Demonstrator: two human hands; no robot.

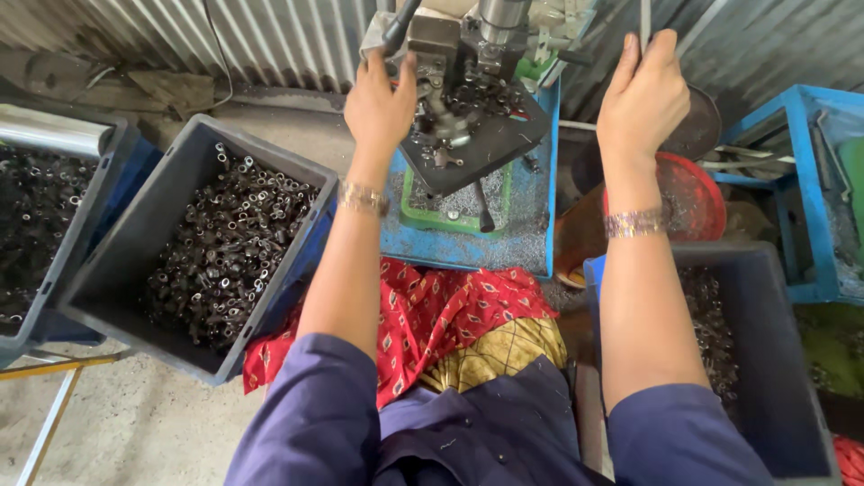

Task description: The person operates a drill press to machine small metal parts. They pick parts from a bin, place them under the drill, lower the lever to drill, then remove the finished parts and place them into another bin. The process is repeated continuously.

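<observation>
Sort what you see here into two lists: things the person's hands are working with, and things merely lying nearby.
In use:
left hand at the work table of the small drill press
right hand gripping the press lever

Lying about:
grey crate of small metal rings
second crate on the right
red bowl
red patterned cloth on the lap

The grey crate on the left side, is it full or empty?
Partly full. The grey crate holds a heap of small dark metal rings that covers its bottom, but its inner walls still show above the heap.
</observation>
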